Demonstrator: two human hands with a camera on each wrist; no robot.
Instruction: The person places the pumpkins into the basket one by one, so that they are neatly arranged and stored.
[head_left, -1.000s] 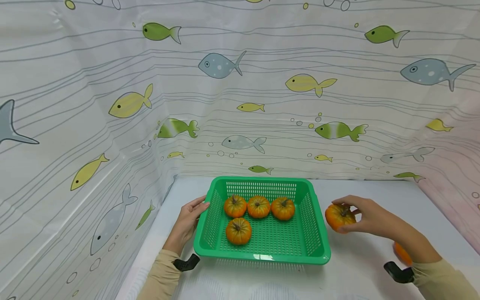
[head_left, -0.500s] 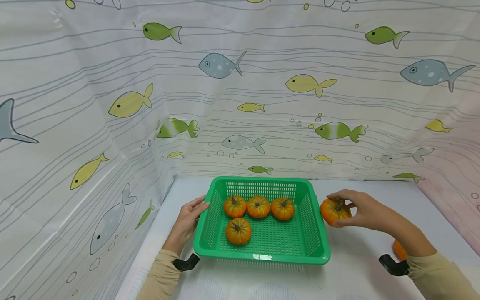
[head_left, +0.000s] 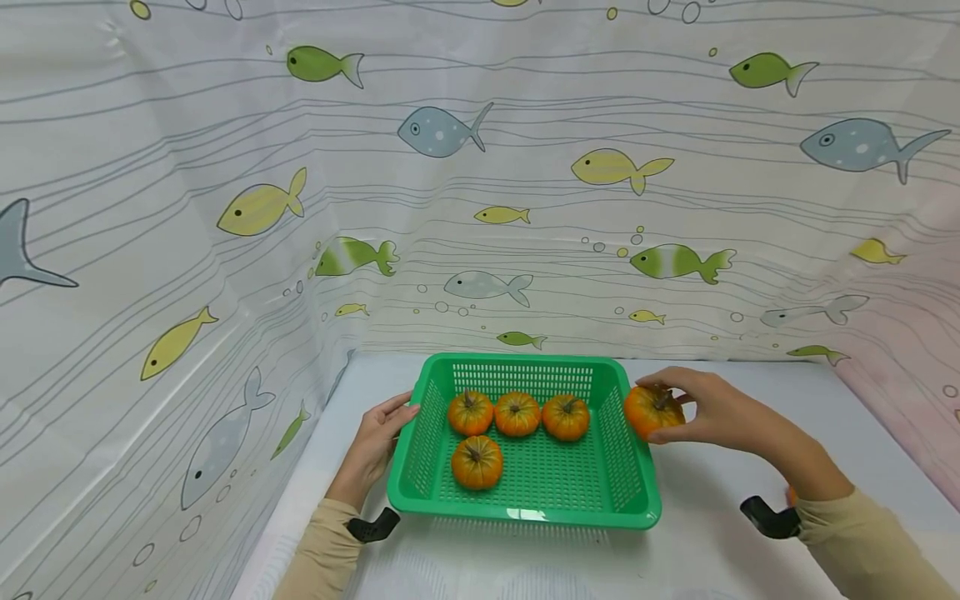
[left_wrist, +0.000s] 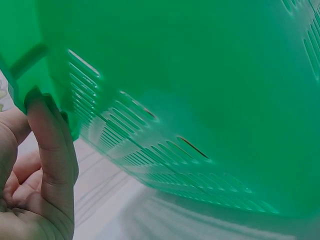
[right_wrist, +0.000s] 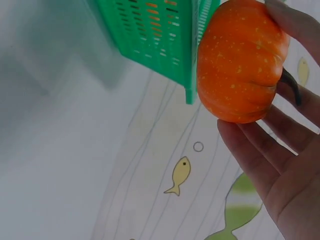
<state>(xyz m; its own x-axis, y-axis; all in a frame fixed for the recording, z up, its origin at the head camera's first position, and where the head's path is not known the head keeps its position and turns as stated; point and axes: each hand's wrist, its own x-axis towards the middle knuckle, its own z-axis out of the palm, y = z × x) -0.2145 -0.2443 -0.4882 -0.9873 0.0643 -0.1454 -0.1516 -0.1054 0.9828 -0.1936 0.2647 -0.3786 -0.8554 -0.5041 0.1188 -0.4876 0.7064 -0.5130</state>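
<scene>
A green plastic basket (head_left: 525,514) with slotted walls stands on the table; in it lie several small orange pumpkins (head_left: 517,414), three in a back row and another (head_left: 477,462) in front at left. My left hand (head_left: 375,437) grips the basket's left rim, its fingers (left_wrist: 52,145) bent up against the edge in the left wrist view. At the opposite side, my right hand (head_left: 723,417) holds a pumpkin (head_left: 647,414) between thumb and fingers, overlapping the right rim. In the right wrist view this pumpkin (right_wrist: 242,60) shows its dark stem toward the palm.
Another orange piece (head_left: 791,497) shows on the white table (head_left: 705,542), mostly hidden behind the right wrist. A fish-printed sheet (head_left: 555,250) rises behind the table and along its left side. Black wrist mounts (head_left: 770,517) stick out from both forearms.
My right hand has carried its pumpkin left and slightly up, from beside the basket to its right rim. The left hand and the basket have stayed in place.
</scene>
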